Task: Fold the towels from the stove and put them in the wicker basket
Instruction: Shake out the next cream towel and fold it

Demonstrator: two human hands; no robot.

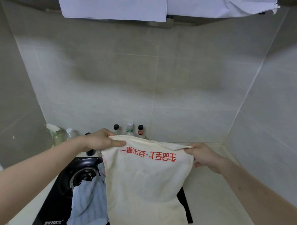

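Observation:
A cream towel with red printed characters hangs spread out above the black gas stove. My left hand pinches its upper left corner, thumb on the front. My right hand grips the upper right corner. The towel's lower edge drapes over the stove top. A light blue striped towel lies crumpled on the stove beside the burner, partly hidden behind the cream towel. No wicker basket is in view.
Several bottles stand along the tiled back wall, with a spray bottle at the left. Pale countertop runs to the right of the stove, with tiled walls on both sides. A range hood covered with paper hangs overhead.

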